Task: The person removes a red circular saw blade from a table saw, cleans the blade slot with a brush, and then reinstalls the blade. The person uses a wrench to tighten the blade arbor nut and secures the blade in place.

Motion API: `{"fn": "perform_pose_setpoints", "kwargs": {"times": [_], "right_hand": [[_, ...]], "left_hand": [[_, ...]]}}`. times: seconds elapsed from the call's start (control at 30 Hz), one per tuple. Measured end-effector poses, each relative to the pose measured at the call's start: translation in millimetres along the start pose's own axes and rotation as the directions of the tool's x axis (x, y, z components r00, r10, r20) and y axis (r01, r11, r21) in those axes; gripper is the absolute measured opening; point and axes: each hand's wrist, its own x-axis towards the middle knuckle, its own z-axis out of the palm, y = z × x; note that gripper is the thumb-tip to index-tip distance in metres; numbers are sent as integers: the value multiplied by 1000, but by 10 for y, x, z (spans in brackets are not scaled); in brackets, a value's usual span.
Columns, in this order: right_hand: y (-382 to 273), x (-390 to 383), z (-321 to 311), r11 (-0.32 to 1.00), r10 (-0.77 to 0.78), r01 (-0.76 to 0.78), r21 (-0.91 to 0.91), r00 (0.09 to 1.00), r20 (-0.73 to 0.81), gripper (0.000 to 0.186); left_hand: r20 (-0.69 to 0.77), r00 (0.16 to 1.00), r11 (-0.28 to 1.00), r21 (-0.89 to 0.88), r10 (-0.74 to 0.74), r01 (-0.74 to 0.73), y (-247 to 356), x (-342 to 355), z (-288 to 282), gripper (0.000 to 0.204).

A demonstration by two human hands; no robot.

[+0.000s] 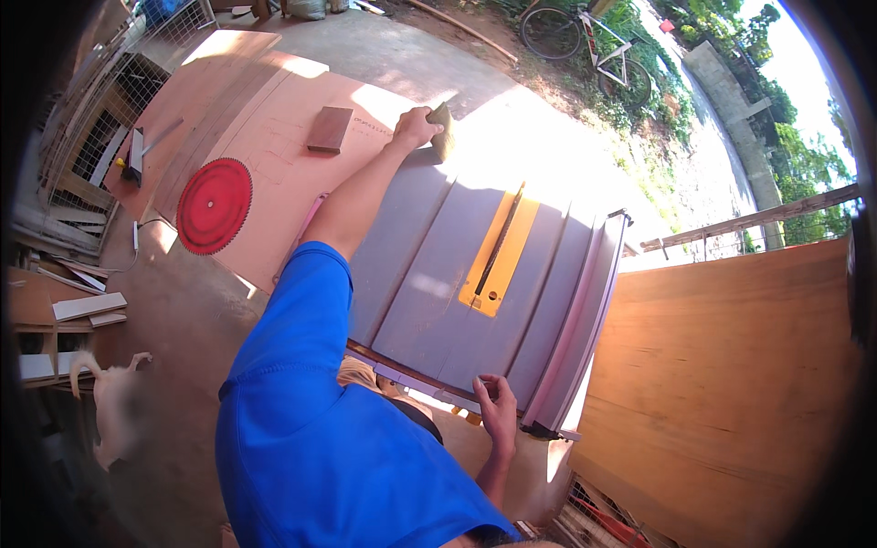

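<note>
My left arm reaches across a grey table saw top [416, 310] to its far left corner. There my left hand [417, 128] is closed around an olive-brown rag [443, 132], whose exact make is hard to tell in the glare. A dark blade slot runs through the yellow throat plate [504, 251] in the middle of the top. Close to the saw's front edge, my right hand [496, 404] is loosely curled with its fingers apart, and nothing shows in it.
Left of the saw, a pinkish board [283, 105] carries a red circular saw blade [215, 206], a brown wood block [330, 130] and a black-handled tool [133, 155]. A rip fence rail [585, 320] lines the saw's right side, beside a large plywood panel [703, 384]. A light-coloured dog [114, 411] stands lower left.
</note>
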Motion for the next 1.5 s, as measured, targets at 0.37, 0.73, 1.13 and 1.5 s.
{"fn": "perform_pose_setpoints", "kwargs": {"times": [0.37,0.73,1.13,1.5], "right_hand": [[-427,387,294,984,-161,168,-53,980,117,31],[-1857,1423,1807,866,-494,500,7,852,171,23],[-1555,1892,2567,696,-706,652,-301,697,-123,8],[-1587,1881,2562,716,-687,639,-282,716,-120,8]], "left_hand": [[-366,910,974,-40,194,-223,-964,-782,-1916,26],[-102,790,711,516,605,-478,-1806,-695,-1776,49],[-49,792,708,484,609,-515,-1930,-587,-1650,53],[-28,779,686,495,627,-534,-2025,-604,-1600,46]]}}
